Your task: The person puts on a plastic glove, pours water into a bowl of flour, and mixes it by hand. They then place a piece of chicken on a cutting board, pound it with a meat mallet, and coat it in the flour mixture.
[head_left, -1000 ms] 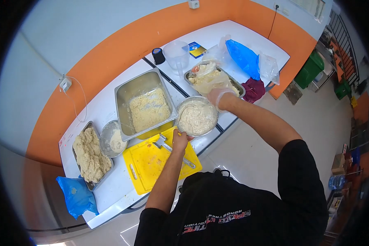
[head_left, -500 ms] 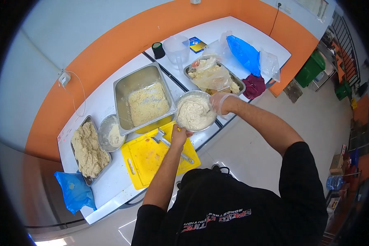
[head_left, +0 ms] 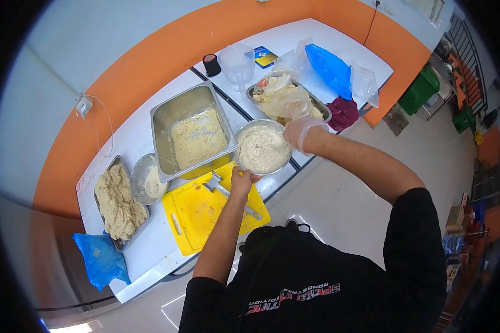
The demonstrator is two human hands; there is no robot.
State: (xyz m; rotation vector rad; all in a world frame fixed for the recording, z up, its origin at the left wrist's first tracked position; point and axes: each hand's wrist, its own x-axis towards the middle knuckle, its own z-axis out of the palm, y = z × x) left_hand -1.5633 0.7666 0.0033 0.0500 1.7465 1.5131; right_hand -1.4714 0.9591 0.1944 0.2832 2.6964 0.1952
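While the near rim of a metal bowl is pinched by the left hand, the gloved right hand is held at its far side; whether those fingers are spread or closed cannot be told. Beside the left hand, a mallet is laid on a yellow board, and the space there is crowded by both. Between the hands, the pale mixture in the bowl looks largely blended, though its top is lumpy. Beyond the left hand, loose crumbs are spread in a deep pan, seemingly unused; farther left, flour is held in a small bowl, and a large mass is already heaped on a tray. Past the right hand, another filled tray is partly covered by a clear bag, which hampers access. Farthest off, a jug and a blue bag are set on the surface.
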